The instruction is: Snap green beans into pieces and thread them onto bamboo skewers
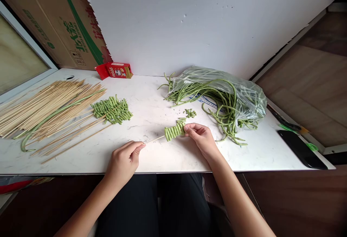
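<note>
My left hand (125, 158) pinches a thin bamboo skewer (154, 139), its fingers closed around the shaft. Several short cut pieces of green long bean (174, 132) are threaded crosswise in a row on the far end of that skewer. At the right end of the row, my right hand (200, 138) has its thumb and fingers closed on the bean pieces; the skewer's tip is hidden there. Just behind lie a few loose cut bean pieces (181, 120) and a small heap of bean scraps (190, 113).
Finished-looking bean skewers (112, 109) lie left of centre, beside a large spread of bare bamboo skewers (40, 108) and one whole long bean (58, 115). A plastic bag (244, 85) spills long beans at right. A red box (119, 70), phone (300, 149) and scissors (287, 122) sit around.
</note>
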A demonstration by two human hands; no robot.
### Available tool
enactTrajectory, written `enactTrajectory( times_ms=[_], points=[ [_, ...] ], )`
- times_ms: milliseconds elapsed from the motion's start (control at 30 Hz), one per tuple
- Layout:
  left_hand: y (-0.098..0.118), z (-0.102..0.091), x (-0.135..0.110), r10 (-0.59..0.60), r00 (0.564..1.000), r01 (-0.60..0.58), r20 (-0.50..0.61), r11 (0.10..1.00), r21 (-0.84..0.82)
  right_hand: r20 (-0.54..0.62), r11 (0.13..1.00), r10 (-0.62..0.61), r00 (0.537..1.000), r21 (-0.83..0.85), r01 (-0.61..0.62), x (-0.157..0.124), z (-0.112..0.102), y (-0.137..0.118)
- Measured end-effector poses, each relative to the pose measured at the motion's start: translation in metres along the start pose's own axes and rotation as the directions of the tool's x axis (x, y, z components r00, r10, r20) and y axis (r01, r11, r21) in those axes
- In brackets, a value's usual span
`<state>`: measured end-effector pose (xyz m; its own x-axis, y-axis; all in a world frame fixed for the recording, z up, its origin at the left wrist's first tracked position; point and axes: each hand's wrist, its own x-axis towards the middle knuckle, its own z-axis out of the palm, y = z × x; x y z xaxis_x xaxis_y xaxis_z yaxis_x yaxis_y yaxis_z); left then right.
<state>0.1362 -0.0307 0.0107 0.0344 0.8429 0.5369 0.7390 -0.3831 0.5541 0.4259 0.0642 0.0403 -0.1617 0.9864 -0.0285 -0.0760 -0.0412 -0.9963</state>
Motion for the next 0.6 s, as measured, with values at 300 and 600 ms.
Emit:
enactTrajectory(
  times_ms=[300, 600],
  points=[
    [0.000, -0.002, 0.000, -0.040, 0.998, 0.041, -0.055, 0.999, 0.015, -0.189, 0.930, -0.223, 0.956, -0.335, 0.151, 0.002, -0.004, 0.005],
    [0.002, -0.003, 0.003, -0.096, 0.993, 0.097, -0.063, 0.995, 0.007, 0.072, 0.498, -0.465, 0.883, -0.803, 0.328, 0.001, -0.006, 0.013]
  ],
)
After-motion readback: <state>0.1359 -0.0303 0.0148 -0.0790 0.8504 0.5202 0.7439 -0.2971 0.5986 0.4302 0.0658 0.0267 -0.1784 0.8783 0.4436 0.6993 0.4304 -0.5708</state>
